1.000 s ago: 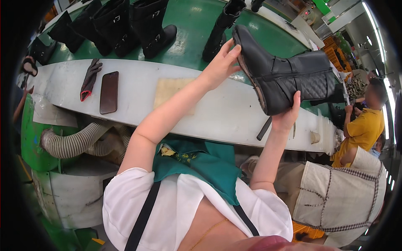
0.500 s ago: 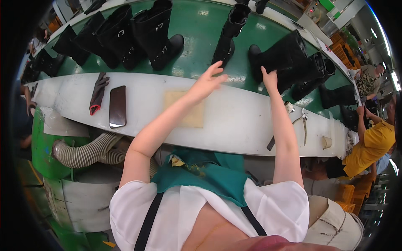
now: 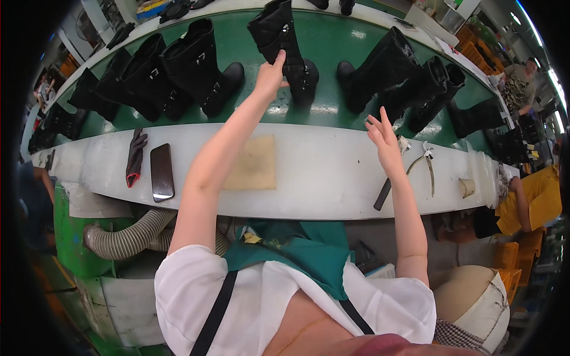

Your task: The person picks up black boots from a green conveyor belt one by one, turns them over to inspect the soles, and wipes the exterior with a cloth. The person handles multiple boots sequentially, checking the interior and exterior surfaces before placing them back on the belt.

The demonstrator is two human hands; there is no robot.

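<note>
I have the green worktop [image 3: 329, 41] running across the far side, with the white worktop [image 3: 320, 172] along its near edge. Black boots [image 3: 196, 65] stand on the green to the left, and more dark boots [image 3: 374, 68] to the right. In the gap between is the buckled boot [image 3: 297, 65], its shaft leaning left; I can't quite tell whether its sole touches down. My left hand [image 3: 269, 80] has its fingers closed on that shaft's near side. My right hand [image 3: 387, 145] is empty, fingers spread wide near the right-side boots. On the white I see a tan sheet [image 3: 258, 166], a phone [image 3: 161, 172], a red-cuffed glove [image 3: 136, 154], a black-handled tool [image 3: 383, 194] and pliers [image 3: 431, 172].
</note>
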